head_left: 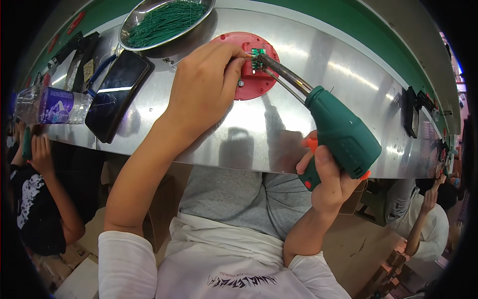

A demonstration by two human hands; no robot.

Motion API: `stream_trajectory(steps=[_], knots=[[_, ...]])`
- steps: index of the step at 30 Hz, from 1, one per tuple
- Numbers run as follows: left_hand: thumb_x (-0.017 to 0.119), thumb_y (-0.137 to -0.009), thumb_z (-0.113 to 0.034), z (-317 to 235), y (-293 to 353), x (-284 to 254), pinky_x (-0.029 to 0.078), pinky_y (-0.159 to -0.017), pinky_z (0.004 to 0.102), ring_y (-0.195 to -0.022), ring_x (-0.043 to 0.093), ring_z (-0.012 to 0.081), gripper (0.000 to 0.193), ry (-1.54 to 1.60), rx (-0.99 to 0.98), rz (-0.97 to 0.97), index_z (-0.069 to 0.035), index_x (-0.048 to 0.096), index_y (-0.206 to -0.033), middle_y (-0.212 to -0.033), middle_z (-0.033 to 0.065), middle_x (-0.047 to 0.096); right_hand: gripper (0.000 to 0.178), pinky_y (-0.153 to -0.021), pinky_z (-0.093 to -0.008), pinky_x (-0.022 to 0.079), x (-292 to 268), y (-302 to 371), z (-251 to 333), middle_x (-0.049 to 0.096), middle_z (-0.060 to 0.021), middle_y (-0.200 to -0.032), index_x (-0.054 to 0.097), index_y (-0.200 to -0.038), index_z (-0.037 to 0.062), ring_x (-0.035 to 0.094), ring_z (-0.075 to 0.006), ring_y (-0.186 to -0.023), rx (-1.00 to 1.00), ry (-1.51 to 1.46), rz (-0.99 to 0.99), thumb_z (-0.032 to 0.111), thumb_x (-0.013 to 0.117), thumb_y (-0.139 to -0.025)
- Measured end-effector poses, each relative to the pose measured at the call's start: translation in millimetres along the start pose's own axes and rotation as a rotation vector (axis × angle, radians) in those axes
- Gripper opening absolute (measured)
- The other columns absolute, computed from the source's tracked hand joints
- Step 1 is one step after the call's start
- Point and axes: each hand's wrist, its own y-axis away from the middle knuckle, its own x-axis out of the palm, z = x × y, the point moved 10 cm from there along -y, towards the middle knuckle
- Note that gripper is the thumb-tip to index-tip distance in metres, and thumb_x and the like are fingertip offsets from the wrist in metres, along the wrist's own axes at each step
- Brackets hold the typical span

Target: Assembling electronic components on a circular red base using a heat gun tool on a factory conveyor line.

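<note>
A round red plastic housing (pixel 259 90) lies on the metal bench, with a small green circuit board (pixel 254 67) in its middle. My left hand (pixel 206 79) rests over the housing's left side. Its thumb and forefinger are pinched on thin wires (pixel 247 56) at the board's edge. In my right hand (pixel 328 182) is a green soldering gun (pixel 343 130) with an orange trigger, gripped by its handle. Its long metal barrel slants up and left, and the tip meets the board close to my left fingertips. A thin feed tube runs beside the barrel. The exact contact spot is too small to tell.
A steel bowl (pixel 208 17) of cut green wires stands at the back left. Left of me are a black phone (pixel 117 99), a clear bottle with a purple label (pixel 59 105) and dark tools. Co-workers sit on both sides. The bench's front edge runs before my lap.
</note>
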Motion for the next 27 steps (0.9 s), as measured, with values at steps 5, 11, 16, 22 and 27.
stream_trajectory(steps=[5,11,16,22,27], knots=[[0.066,-0.092,-0.007,0.4,0.1,-1.1,0.051,-0.062,0.0335,-0.067,0.065,0.0256,0.010,-0.015,-0.001,-0.001,0.002,0.067,-0.096,-0.083,0.0139,0.068,0.022,-0.049,-0.0257,0.047,1.1,-3.0,-6.1,0.070,-0.0146,-0.084,0.066,-0.105,-0.0083,0.061,-0.0146,-0.057,0.070,-0.024,0.015,0.003,0.067,-0.086],[0.066,-0.091,-0.007,0.4,1.6,-2.0,0.052,-0.063,0.0348,-0.068,0.066,0.0267,0.010,-0.002,0.008,-0.022,0.002,0.068,-0.096,-0.084,0.0145,0.069,0.035,-0.048,-0.0290,0.048,-1.1,-5.3,-0.1,0.069,-0.0214,-0.096,0.061,-0.119,-0.0103,0.060,-0.0185,-0.053,-0.017,-0.087,-0.045,0.007,0.065,-0.089],[0.067,-0.091,-0.008,-0.3,2.0,-3.2,0.051,-0.063,0.0350,-0.068,0.065,0.0269,0.009,-0.007,0.017,-0.033,0.000,0.068,-0.095,-0.083,0.0144,0.069,0.039,-0.047,-0.0299,0.049,-5.5,0.3,1.5,0.070,-0.0223,-0.099,0.059,-0.122,-0.0105,0.062,-0.0205,-0.056,-0.093,-0.108,-0.018,0.011,0.065,-0.089],[0.067,-0.089,-0.007,-0.4,1.5,-2.9,0.051,-0.063,0.0353,-0.069,0.065,0.0277,0.009,-0.004,0.013,-0.027,0.000,0.069,-0.095,-0.084,0.0142,0.069,0.036,-0.048,-0.0289,0.050,-4.0,1.7,0.4,0.070,-0.0212,-0.099,0.061,-0.121,-0.0092,0.062,-0.0187,-0.056,-0.075,-0.063,-0.003,0.010,0.065,-0.091],[0.068,-0.087,-0.004,-3.9,2.2,-7.4,0.052,-0.065,0.0360,-0.072,0.067,0.0287,0.009,0.001,0.081,-0.074,-0.001,0.070,-0.095,-0.085,0.0133,0.069,0.031,-0.049,-0.0276,0.049,2.6,5.8,5.4,0.071,-0.0195,-0.100,0.062,-0.120,-0.0073,0.062,-0.0164,-0.057,-0.109,-0.027,0.014,0.006,0.064,-0.091]])
